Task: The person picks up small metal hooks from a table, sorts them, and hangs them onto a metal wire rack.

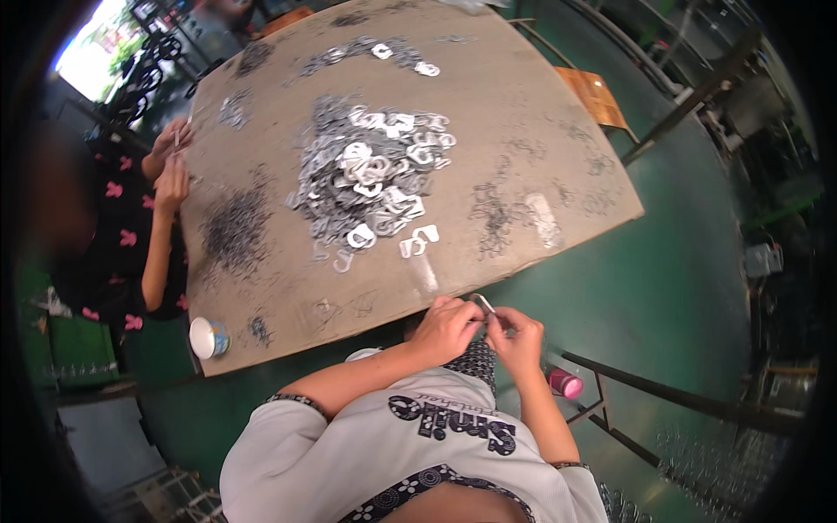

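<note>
Just off the table's near edge, my left hand [447, 329] and my right hand [518, 342] meet in front of my body, fingers pinched together. Between them a small pale metal hook piece [485, 302] sticks up, partly covered by the fingertips. Whether a smaller part is pinched with it is too small to tell. Beyond my hands, a large heap of flat, silvery hook-shaped metal pieces [370, 170] lies on the brown table [514, 96]. A few loose hook pieces [418, 242] rest at its near side. Thin dark wire pieces [495, 209] are scattered to its right.
At the left edge a co-worker's hands [173, 166] handle something small. Dark wire pieces [235, 228] pile up near them. A paper cup [207, 338] stands at the near left corner. A wooden stool [595, 98] is at the right, and a pink-lidded container [565, 383] sits below my right forearm.
</note>
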Demonstrator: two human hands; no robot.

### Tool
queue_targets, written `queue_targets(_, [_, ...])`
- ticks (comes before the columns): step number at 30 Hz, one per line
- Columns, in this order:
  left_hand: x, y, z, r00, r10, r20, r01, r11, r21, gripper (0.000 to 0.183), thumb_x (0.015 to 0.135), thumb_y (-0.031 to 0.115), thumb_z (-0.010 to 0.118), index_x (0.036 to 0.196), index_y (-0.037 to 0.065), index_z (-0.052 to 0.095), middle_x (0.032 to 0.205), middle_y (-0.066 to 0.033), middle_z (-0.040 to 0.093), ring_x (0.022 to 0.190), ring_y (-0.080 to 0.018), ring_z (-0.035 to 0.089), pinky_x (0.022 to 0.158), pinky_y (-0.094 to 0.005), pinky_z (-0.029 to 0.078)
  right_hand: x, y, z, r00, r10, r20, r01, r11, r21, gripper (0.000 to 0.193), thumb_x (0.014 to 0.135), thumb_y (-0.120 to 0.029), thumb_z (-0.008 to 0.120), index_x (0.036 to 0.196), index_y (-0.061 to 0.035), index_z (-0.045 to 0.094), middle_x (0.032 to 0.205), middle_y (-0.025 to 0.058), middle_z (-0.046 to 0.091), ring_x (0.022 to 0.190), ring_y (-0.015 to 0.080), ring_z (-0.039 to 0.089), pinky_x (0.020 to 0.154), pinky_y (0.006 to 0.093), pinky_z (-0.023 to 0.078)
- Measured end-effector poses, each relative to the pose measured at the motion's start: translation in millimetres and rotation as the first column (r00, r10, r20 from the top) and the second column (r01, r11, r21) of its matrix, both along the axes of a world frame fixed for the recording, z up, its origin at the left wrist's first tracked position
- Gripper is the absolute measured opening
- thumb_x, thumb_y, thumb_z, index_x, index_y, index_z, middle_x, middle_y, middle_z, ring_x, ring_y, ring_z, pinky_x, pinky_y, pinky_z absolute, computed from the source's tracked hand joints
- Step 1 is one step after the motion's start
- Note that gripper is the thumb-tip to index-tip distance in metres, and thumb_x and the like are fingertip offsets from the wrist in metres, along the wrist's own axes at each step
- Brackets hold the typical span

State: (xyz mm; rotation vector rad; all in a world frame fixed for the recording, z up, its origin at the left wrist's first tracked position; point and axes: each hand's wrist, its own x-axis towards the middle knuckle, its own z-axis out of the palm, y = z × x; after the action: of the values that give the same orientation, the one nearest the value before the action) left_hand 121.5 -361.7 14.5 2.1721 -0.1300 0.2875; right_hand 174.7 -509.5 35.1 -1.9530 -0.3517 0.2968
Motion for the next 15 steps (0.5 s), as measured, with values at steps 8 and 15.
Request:
queue_targets(8, [-8,5,-16,0.994,-0.043,-0.105,0.041,0.999,-0.019,0.011,0.076,0.007,0.063,0.087,0.007,0.060,0.076,-0.0078,0.062,0.076,-0.0252,0.059,0.082,-0.0369,0.039,-12,0,-13,0.946,0.050,0.320,-0.020,0.995,-0.096,0.010,0.074,0.000,0.063,0.084,-0.0003,0.064,0.067,0.0129,0.061,0.056,0.0247,0.061,0.052,0.0321,0.047])
queue_targets(15, [0,26,-22,0.996,-0.058,-0.067,0.052,0.994,-0.094,0.013,0.076,0.008,0.063,0.089,0.005,0.064,0.084,-0.0096,0.063,0.084,-0.0274,0.059,0.079,-0.0376,0.043,-15,-13,-22,0.947,-0.005,0.322,0.039,0.994,-0.098,0.011,0.072,0.000,0.064,0.083,-0.0007,0.064,0.067,0.0144,0.061,0.060,0.0281,0.061,0.062,0.0350,0.050])
